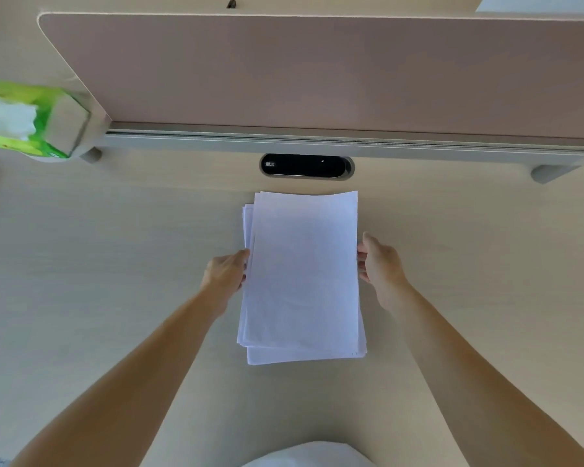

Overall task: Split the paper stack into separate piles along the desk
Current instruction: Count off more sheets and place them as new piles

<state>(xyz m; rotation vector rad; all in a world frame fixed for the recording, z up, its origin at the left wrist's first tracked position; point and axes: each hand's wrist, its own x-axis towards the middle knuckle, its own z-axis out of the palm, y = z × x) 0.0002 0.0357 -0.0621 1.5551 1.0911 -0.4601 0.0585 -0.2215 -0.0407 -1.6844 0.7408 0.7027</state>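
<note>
Pale desk [115, 264]; stack [304, 274] lengthwise away, between left hand [225, 274] and right hand [381, 267]; fingers curled, pinching long edges.

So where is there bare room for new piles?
Bare desk lies left of the paper stack, below the tissue box, and right of it, below the divider rail. Middle is taken: left hand and right hand hold it.

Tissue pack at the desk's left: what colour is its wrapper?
The tissue pack is bright green; head view.
</note>
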